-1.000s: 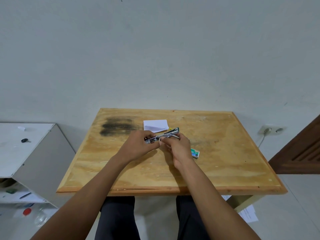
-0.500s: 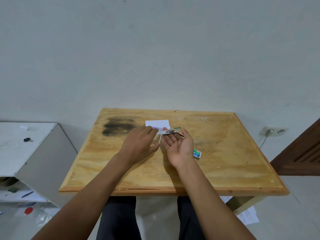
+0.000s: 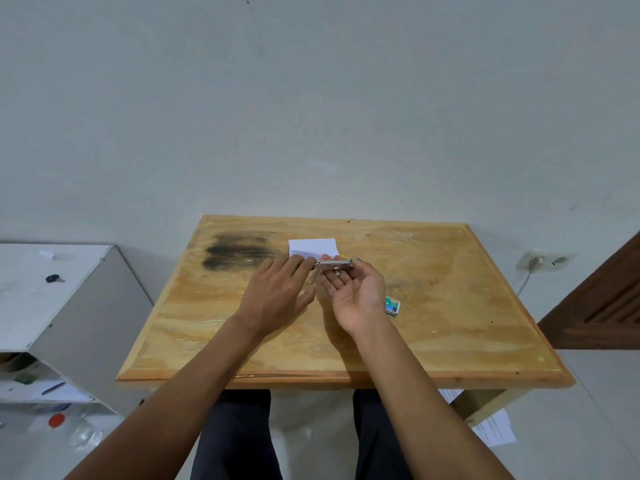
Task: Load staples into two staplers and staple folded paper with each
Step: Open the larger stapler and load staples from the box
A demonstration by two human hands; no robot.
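Observation:
A small silver stapler (image 3: 333, 265) is held just above the wooden table (image 3: 450, 327), a little past its middle. My right hand (image 3: 356, 296) is palm up, and its fingertips hold the stapler's right part. My left hand (image 3: 277, 292) is palm down with its fingertips at the stapler's left end. A folded white paper (image 3: 311, 247) lies on the table just behind the hands. A small green and blue staple box (image 3: 393, 305) lies right of my right hand. A bit of green shows behind the stapler's right end; I cannot tell what it is.
A dark burnt patch (image 3: 239, 249) marks the table's far left. A white cabinet (image 3: 52, 299) with a black key on top stands to the left. A wall socket (image 3: 540, 261) and a wooden door (image 3: 609, 299) are at the right. Papers (image 3: 491, 427) lie on the floor.
My right hand has turned palm up and opened out under the stapler. Both hands with the stapler have moved a little farther, toward the folded paper.

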